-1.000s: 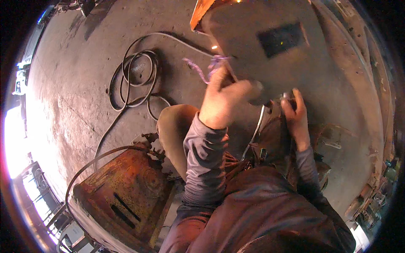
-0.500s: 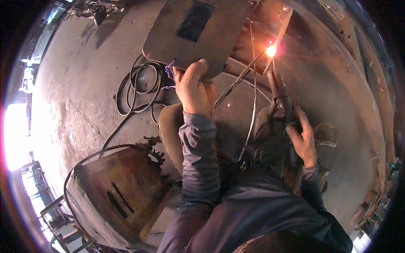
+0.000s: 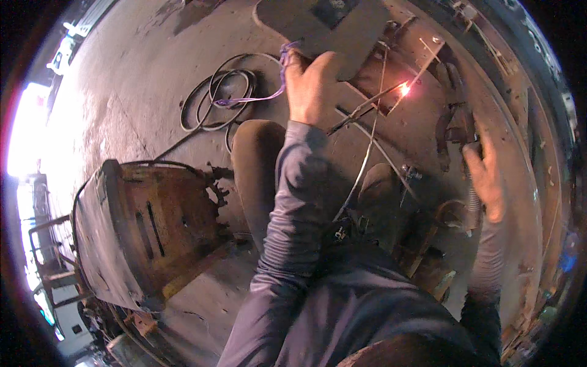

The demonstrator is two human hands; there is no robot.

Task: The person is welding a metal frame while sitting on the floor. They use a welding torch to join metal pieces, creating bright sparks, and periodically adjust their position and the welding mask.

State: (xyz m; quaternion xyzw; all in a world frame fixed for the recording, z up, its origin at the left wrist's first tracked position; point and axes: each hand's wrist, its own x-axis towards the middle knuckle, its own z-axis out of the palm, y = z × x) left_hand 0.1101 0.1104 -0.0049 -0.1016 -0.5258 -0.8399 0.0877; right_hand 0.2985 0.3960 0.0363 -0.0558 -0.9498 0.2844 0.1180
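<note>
My left hand [image 3: 309, 82], upper middle, grips a dark hand shield [image 3: 293, 21] with a dark window, a purple cord [image 3: 257, 99] dangling beside it. My right hand [image 3: 483, 174] is closed on a dark welding torch [image 3: 455, 134] with a ribbed hose below. Between them a glowing spot [image 3: 405, 89] sits on a rusty metal piece [image 3: 388, 76] crossed by thin rods. The torch is right of the glow, apart from it.
A rusty, slotted metal box [image 3: 162, 229] stands at lower left. A coiled cable [image 3: 189, 110] lies on the concrete floor [image 3: 122, 98]. Long metal frames [image 3: 520, 92] run along the right. My knees show below the shield. Bright openings line the left rim.
The shield rose from over the work, then shifted right with my left hand. My right hand carried the torch rightward, away from the rusty piece. The glare there flared, then shrank.
</note>
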